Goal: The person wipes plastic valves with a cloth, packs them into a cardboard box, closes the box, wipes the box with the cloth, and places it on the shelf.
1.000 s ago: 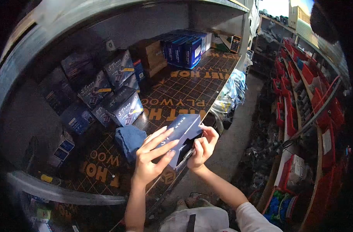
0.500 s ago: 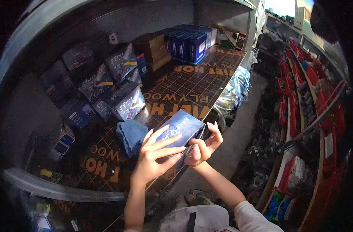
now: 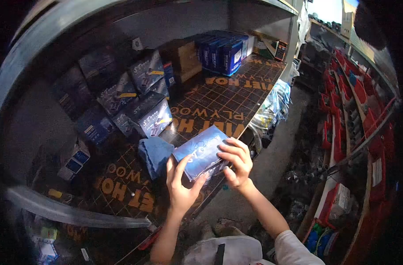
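A blue printed cardboard box point(image 3: 202, 148) is between my two hands, over the front edge of the plywood shelf. My left hand point(image 3: 183, 187) grips its lower left end, thumb on the near side and fingers along the left. My right hand point(image 3: 237, 162) holds the right end, fingers over the top face and thumb at the near side. The box's underside is hidden. Just left of the box lies a crumpled blue cloth point(image 3: 154, 155) on the shelf. Behind the cloth stands a dark blue box point(image 3: 152, 115) with a yellow label stripe.
More dark blue boxes point(image 3: 117, 92) are stacked at the left. A brown carton point(image 3: 187, 61) and blue boxes point(image 3: 223, 55) stand at the back of the plywood shelf point(image 3: 223, 95). Across the aisle point(image 3: 276, 132), red bins point(image 3: 331, 145) line a rack. A metal bar point(image 3: 77, 212) crosses the lower left.
My right hand has moved from the near end flap onto the box's top and right side. My left hand has slid off the top face to the left end. The view has shifted slightly.
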`<state>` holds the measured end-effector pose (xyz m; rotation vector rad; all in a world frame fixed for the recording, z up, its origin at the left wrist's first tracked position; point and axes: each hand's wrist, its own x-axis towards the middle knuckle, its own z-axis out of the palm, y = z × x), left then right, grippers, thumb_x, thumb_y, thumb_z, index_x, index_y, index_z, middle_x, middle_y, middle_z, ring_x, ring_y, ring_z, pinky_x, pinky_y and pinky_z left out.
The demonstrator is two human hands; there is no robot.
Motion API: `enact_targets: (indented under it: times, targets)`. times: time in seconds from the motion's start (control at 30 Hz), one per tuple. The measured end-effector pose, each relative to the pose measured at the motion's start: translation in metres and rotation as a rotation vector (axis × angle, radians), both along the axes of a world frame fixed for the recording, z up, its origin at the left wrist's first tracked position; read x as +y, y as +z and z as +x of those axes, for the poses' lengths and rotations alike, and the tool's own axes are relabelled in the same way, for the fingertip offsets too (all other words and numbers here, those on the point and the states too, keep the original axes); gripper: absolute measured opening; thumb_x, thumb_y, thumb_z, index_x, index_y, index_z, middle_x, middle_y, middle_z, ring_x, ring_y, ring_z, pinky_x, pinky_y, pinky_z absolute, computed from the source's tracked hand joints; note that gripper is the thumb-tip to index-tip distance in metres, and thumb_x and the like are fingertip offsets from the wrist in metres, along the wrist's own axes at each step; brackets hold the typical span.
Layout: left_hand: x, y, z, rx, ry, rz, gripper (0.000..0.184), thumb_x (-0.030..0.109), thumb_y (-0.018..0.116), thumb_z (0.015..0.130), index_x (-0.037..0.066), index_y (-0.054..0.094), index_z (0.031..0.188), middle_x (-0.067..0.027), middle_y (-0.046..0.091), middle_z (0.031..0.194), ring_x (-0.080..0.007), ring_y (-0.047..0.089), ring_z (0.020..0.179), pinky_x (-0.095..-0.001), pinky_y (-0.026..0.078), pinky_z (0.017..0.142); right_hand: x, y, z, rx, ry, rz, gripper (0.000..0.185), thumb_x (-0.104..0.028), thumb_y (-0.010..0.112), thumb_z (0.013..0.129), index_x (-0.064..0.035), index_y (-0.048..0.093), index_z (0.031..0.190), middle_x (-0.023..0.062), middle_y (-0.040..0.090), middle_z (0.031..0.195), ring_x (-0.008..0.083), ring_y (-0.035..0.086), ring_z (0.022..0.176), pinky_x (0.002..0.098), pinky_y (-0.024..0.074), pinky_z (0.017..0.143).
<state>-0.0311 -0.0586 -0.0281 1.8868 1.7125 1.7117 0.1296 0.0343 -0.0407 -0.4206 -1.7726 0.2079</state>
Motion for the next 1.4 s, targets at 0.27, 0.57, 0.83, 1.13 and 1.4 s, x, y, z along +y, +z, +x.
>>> enact_targets:
  times: [0.27, 0.57, 0.83, 1.13, 1.4]
  targets:
    - [0.012, 0.004, -0.035, -0.621, -0.429, 0.103, 0.061, 0.045, 0.023, 0.096, -0.004, 0.049, 0.122, -0.0178, 0.032, 0.142, -0.0283, 0.031, 0.131, -0.0397, 0.018, 0.109, 0.037, 0.003, 0.002, 0.023, 0.764, -0.882, 0.117, -0.027, 0.088, 0.049, -0.0109, 0.018, 0.142, 0.0120, 0.038, 0.133, 0.0240, 0.037, 0.123, 0.0379, 0.0273, 0.104]
    - [0.016, -0.007, -0.052, -0.191, 0.324, -0.372, 0.022, 0.007, 0.062, 0.078, 0.001, 0.060, 0.099, -0.0185, 0.058, 0.092, -0.0314, 0.058, 0.088, -0.0375, 0.045, 0.079, 0.005, -0.012, -0.004, 0.171, 0.591, -0.754, 0.103, -0.025, 0.089, 0.048, -0.0069, 0.031, 0.131, 0.0137, 0.044, 0.123, 0.0249, 0.044, 0.115, 0.0378, 0.0356, 0.098]
    - [0.000, 0.072, 0.024, 0.377, -0.043, -0.209, 0.026, 0.026, 0.058, 0.083, 0.007, 0.061, 0.100, -0.0151, 0.053, 0.116, -0.0381, 0.041, 0.120, -0.0585, 0.022, 0.102, -0.006, -0.016, -0.010, 0.108, 0.232, -0.363, 0.079, -0.025, 0.085, 0.053, -0.0027, 0.044, 0.116, 0.0124, 0.048, 0.110, 0.0247, 0.050, 0.104, 0.0365, 0.0401, 0.090]
    - [0.035, 0.034, -0.031, -0.147, -0.142, -0.279, 0.041, 0.030, 0.047, 0.093, -0.004, 0.055, 0.114, -0.0200, 0.056, 0.115, -0.0306, 0.050, 0.113, -0.0344, 0.037, 0.095, -0.007, -0.021, -0.013, 0.085, 0.161, -0.312, 0.084, -0.026, 0.086, 0.050, -0.0047, 0.041, 0.117, 0.0105, 0.043, 0.108, 0.0225, 0.048, 0.099, 0.0336, 0.0402, 0.086]
    - [0.018, -0.004, -0.009, -1.274, -0.137, -0.128, 0.049, 0.038, 0.044, 0.094, 0.001, 0.042, 0.126, -0.0104, 0.047, 0.126, -0.0187, 0.046, 0.114, -0.0327, 0.034, 0.099, -0.012, -0.029, -0.019, 0.221, 0.258, -0.565, 0.077, -0.021, 0.079, 0.057, -0.0066, 0.038, 0.121, 0.0090, 0.045, 0.109, 0.0188, 0.047, 0.101, 0.0325, 0.0388, 0.087]
